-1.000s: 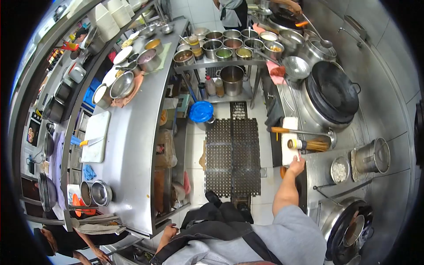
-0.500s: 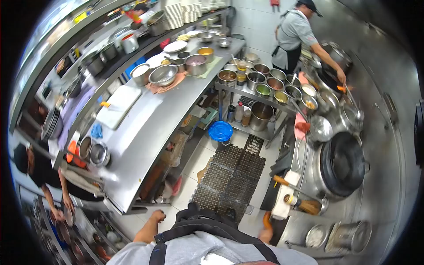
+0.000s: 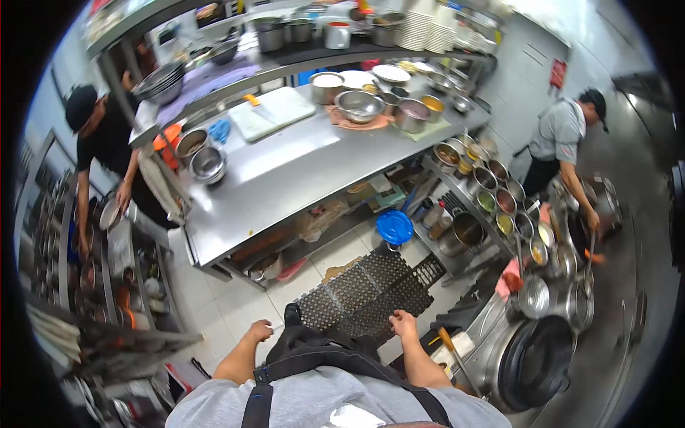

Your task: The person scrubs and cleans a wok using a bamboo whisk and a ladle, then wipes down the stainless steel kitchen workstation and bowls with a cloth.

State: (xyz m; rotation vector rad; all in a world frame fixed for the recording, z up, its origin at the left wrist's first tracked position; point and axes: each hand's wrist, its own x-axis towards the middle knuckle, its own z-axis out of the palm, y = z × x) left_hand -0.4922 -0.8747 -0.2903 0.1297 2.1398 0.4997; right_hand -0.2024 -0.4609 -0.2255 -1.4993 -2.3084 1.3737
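My left hand (image 3: 260,330) hangs at my side above the tiled floor with its fingers curled in and nothing in it. My right hand (image 3: 404,324) is lowered over the edge of the black perforated floor mat (image 3: 364,289), fingers loosely apart, holding nothing. I wear a grey shirt and a dark apron (image 3: 325,357). A large black wok (image 3: 535,360) sits on the stove to my right, with a wooden-handled ladle (image 3: 451,349) resting beside it.
A long steel prep table (image 3: 285,171) with bowls and a white cutting board (image 3: 275,110) runs ahead. A rack of sauce pots (image 3: 503,207) stands right of it, a blue lid (image 3: 394,227) below. One person works at the far stove, another at the left shelves.
The view has swung left and away from the stove. My right hand left the stove edge and dropped to my side; my left hand stays low.
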